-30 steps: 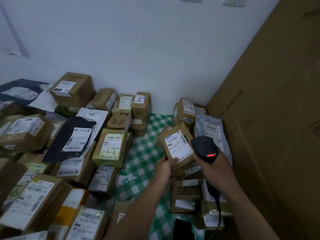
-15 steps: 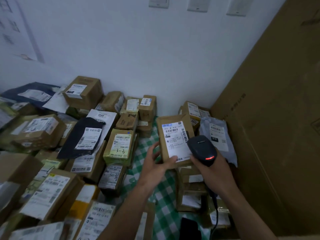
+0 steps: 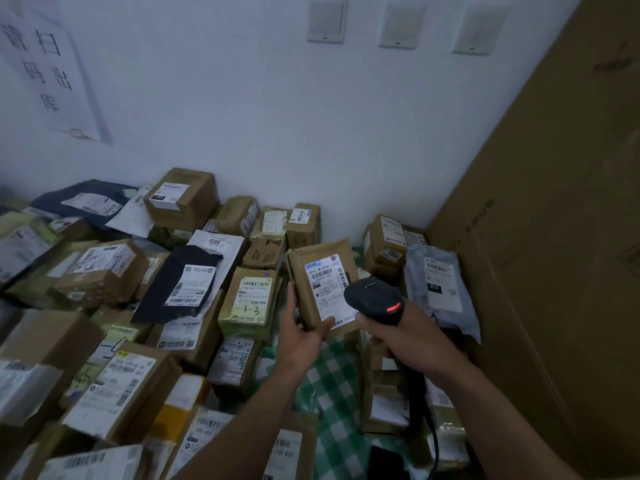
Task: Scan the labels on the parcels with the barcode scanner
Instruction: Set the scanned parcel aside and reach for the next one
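Note:
My left hand [image 3: 302,332] grips a flat brown parcel [image 3: 311,271] by its lower left corner, thumb on the white label [image 3: 329,289]. The parcel is raised and tilted with its label facing me. My right hand [image 3: 408,341] holds a black barcode scanner [image 3: 375,301] by the handle, its head just right of the label's lower part. A red light glows on the scanner. A black cable [image 3: 433,441] hangs down from it.
Many labelled parcels lie piled on the left, among them a green box marked 3-3 [image 3: 251,299] and a black mailer [image 3: 180,289]. A stack with a grey bag [image 3: 438,289] stands right. A big cardboard sheet [image 3: 554,237] leans at right. Green checked cloth [image 3: 329,382] shows between.
The left hand has lifted the brown parcel off the right stack and turned its label up toward me; the scanner stays beside it. My head has tilted up.

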The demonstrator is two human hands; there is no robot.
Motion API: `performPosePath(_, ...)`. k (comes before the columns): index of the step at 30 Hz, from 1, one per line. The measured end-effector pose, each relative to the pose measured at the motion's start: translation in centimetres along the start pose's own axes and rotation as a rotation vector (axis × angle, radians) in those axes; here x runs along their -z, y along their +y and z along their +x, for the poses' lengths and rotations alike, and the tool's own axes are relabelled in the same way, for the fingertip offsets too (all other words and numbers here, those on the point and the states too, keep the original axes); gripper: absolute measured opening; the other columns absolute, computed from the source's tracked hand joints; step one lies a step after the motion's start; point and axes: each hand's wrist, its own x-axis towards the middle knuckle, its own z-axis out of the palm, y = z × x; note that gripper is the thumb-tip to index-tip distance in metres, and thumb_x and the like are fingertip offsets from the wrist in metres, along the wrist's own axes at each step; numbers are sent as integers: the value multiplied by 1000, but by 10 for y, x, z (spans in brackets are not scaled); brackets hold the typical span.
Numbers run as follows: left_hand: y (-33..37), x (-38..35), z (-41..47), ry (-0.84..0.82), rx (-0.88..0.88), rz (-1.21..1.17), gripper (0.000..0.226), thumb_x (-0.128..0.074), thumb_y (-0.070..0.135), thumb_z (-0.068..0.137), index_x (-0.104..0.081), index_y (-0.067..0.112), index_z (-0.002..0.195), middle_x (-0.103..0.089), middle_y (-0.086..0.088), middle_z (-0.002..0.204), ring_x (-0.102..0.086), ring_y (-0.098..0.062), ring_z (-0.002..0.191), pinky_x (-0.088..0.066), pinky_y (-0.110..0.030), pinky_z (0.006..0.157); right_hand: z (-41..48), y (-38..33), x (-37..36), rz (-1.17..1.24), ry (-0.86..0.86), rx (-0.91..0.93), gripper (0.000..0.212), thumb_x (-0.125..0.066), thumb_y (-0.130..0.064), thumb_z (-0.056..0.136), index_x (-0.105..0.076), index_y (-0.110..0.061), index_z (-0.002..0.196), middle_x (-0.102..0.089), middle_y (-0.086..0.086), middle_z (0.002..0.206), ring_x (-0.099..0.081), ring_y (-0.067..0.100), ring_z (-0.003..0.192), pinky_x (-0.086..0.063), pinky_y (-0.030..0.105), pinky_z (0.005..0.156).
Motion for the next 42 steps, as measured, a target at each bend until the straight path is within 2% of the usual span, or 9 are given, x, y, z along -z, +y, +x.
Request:
performPosePath(4,-17,-1,7,38,-23,32,116,-90,35,70,-12,66,150,-53,0,148,-59,-14,128,-57,-44,101,-3,-10,-2,116,-60,-66,16,-70,-29,98,-68,-31,114,-77,9,90,-66,16,66,-51,24,59)
performPosePath(8,-38,-2,17,53,-63,65,114,-89,54,63,-16,68,150,-57,1,142,-58,-16,130,-55,-50,102,0,-11,-8,106,-74,-94,13,-70,-29,97,-70,-32,110,-75,5,80,-62,13,63,-49,24,55)
performPosePath(17,-49,0,25,56,-91,123,116,-87,52,65,-16,59,155,-55,3,145,-54,-18,133,-53,-52,103,9,-8,-11,74,-94,-139,19,-72,-36,96,-69,-33,115,-74,1,76,-64,11,64,-50,26,59)
performPosePath(25,-43,6,23,56,-74,157,117,-86,54,64,-12,63,154,-52,3,148,-52,-19,135,-49,-55,108,14,-2,-11,80,-96,-147,15,-71,-36,96,-70,-32,110,-76,2,80,-65,12,64,-50,28,60)
performPosePath(28,-19,13,-3,104,-71,300,114,-86,41,78,-7,52,159,-37,1,156,-44,-15,137,-41,-44,113,14,5,-10,75,-79,-170,20,-72,-37,95,-70,-31,113,-79,1,88,-69,12,67,-55,30,66)
performPosePath(30,-19,22,-19,122,-40,519,111,-81,41,84,-1,49,160,-29,-1,158,-45,-22,136,-45,-46,106,15,12,-11,69,-67,-198,19,-73,-37,95,-71,-30,112,-79,1,90,-70,13,68,-56,32,68)
performPosePath(33,-42,33,-33,41,4,689,113,-79,44,82,3,48,160,-36,-7,152,-48,-28,132,-47,-45,101,16,21,-16,46,-68,-233,17,-73,-36,95,-70,-29,111,-79,1,90,-69,12,66,-54,31,66)
performPosePath(40,-75,29,-18,-61,261,711,104,-69,42,87,6,42,160,-30,-18,157,-45,-39,136,-45,-52,107,22,40,-29,45,-68,-264,14,-76,-31,93,-70,-33,105,-79,-2,85,-75,21,76,-61,42,76)
performPosePath(42,-82,29,-7,-92,336,673,100,-62,36,89,8,38,160,-27,-20,160,-43,-40,138,-42,-53,111,24,44,-28,43,-68,-274,14,-76,-30,93,-68,-34,104,-79,-5,81,-74,16,69,-60,38,73)
